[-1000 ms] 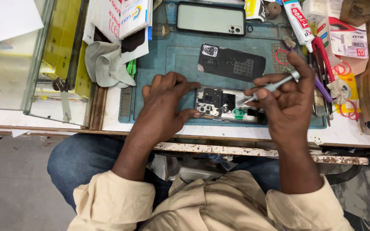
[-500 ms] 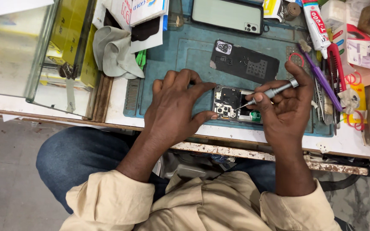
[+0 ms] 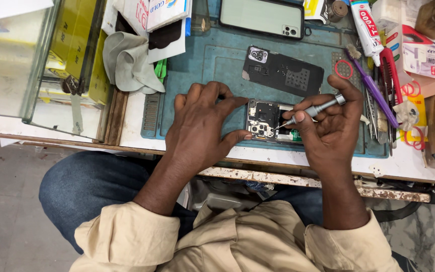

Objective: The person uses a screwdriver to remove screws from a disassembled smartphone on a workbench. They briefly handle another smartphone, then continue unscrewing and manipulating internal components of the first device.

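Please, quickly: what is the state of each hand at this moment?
Left hand: open, fingers spread, pressing on the opened phone to steady it.
Right hand: closed on a small screwdriver, tip on the phone's inside.

Two hands are at work: the left hand [image 3: 202,126] and the right hand [image 3: 331,133]. One slim metal screwdriver [image 3: 310,111] is held in the fingers of the right hand. One opened phone [image 3: 268,121] lies between the hands. One black inner cover plate [image 3: 285,73] lies at twelve o'clock from it. One whole phone [image 3: 260,17] lies face down at the mat's far edge. One blue-green work mat [image 3: 212,60] covers the worktop. One grey cloth [image 3: 127,63] lies at ten o'clock. One glue tube [image 3: 368,22] and one purple-handled tool [image 3: 376,93] lie at two o'clock.
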